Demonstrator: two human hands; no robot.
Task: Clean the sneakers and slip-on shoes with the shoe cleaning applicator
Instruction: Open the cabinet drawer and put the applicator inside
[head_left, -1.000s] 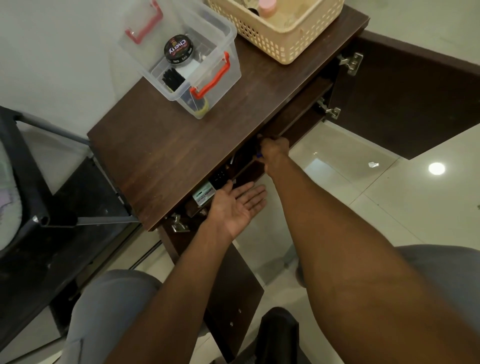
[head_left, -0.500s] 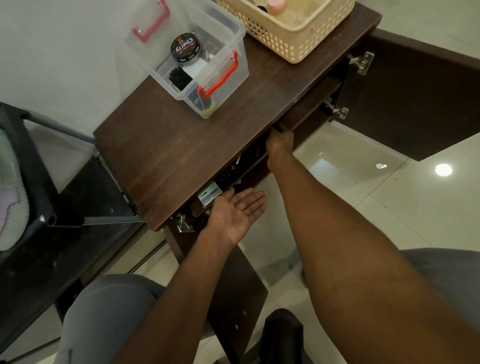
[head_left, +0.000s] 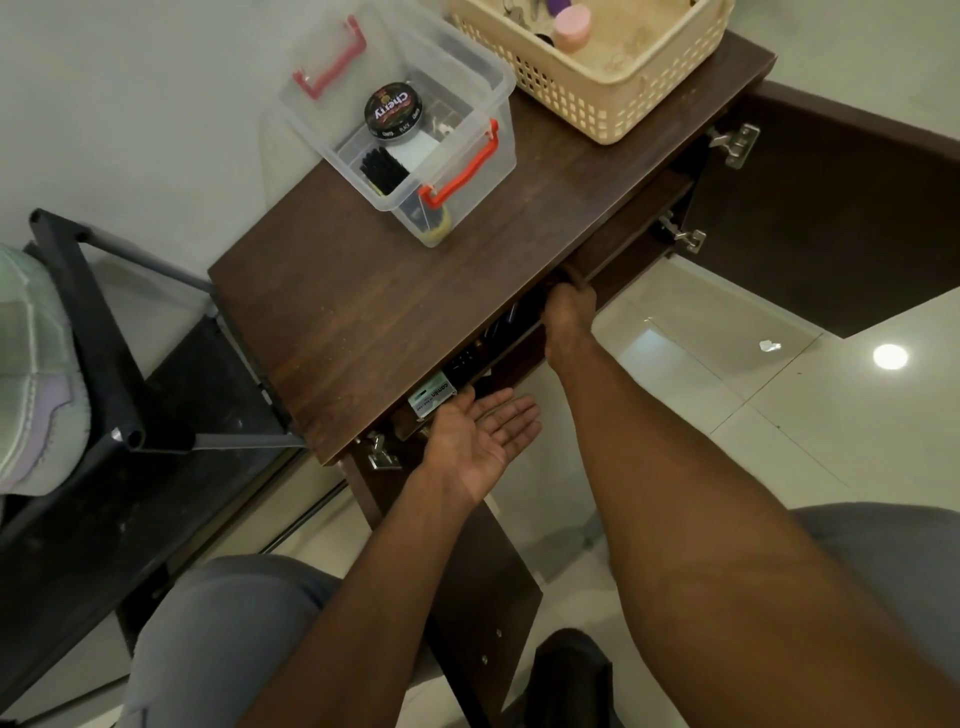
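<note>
Hands at the open cabinet

We hold our left hand palm-up at centre frame below the wooden cabinet top, while our right hand reaches under its edge; a clear box sits above.

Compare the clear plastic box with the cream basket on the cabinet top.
The clear plastic box has see-through solid walls and red handles; the cream basket has opaque lattice walls and no coloured handles. The box holds a black polish tin and a black brush; the basket holds a pink-capped container. The box stands nearer the left end, the basket at the right. Both rest lidless on the brown cabinet top.
</note>
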